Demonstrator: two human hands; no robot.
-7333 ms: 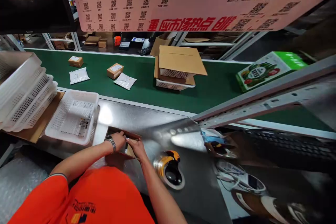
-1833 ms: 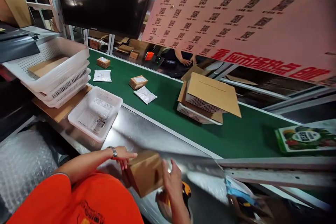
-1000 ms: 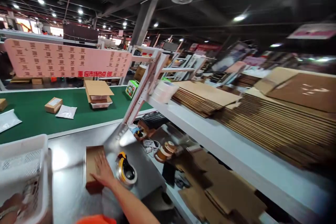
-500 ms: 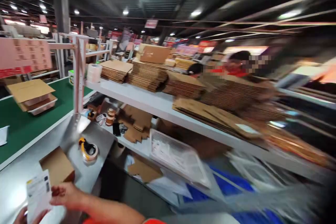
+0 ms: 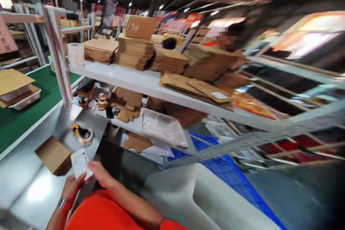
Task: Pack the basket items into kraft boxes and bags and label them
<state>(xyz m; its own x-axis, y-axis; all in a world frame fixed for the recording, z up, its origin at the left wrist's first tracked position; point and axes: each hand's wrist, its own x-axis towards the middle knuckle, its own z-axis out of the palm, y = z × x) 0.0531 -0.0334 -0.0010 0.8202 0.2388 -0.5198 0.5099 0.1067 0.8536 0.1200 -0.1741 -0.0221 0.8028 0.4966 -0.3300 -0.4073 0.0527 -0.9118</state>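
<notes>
Both my hands hold a small white paper label [image 5: 79, 163] low at the left of the head view. My left hand [image 5: 70, 187], with a watch on its wrist, grips the label's lower edge. My right hand [image 5: 98, 173] pinches its right side. Just behind the label a closed brown cardboard box [image 5: 54, 154] lies on the steel table [image 5: 21, 183]. A yellow tape dispenser [image 5: 82, 134] rests on the table past the box.
A white shelf [image 5: 140, 82] runs to the right, stacked with flat cardboard [image 5: 134, 52] and a roll of tape [image 5: 76, 54]. Under it lie a white basket [image 5: 161, 126], cardboard scraps and a blue crate [image 5: 223, 165]. The green conveyor [image 5: 16, 115] is at left. Another person stands behind the shelf.
The view has swung further right and down. The label has moved from the far left to the space in front of my chest, with both hands still on it. The box lies where it did.
</notes>
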